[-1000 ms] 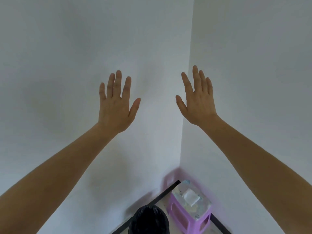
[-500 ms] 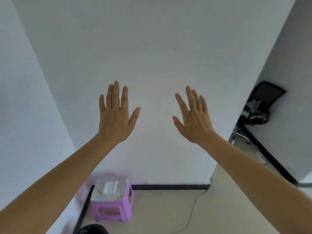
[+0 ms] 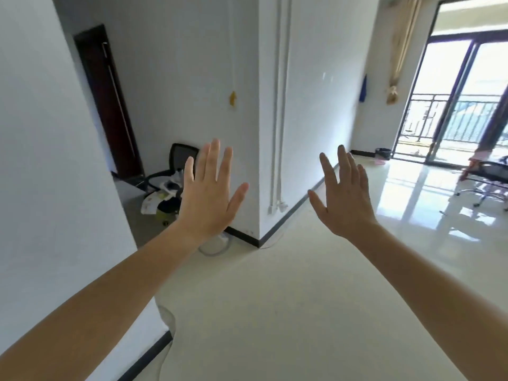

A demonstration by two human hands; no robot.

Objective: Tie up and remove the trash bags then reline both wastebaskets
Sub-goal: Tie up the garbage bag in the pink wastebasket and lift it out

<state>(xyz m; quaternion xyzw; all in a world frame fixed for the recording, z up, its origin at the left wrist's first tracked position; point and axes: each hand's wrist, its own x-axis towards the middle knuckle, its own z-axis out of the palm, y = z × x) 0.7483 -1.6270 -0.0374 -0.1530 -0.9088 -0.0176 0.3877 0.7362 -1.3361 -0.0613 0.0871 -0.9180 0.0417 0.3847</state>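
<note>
Head view: left hand (image 3: pixel 210 200) and right hand (image 3: pixel 347 202) spread flat, holding nothing.

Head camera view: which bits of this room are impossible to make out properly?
All in the head view:
- Dark container by the balcony door: too small to tell whether it is a wastebasket.
- Pile at the black chair: blurred, and partly hidden by the left hand.
- Second chair: cut off by the right edge.
</note>
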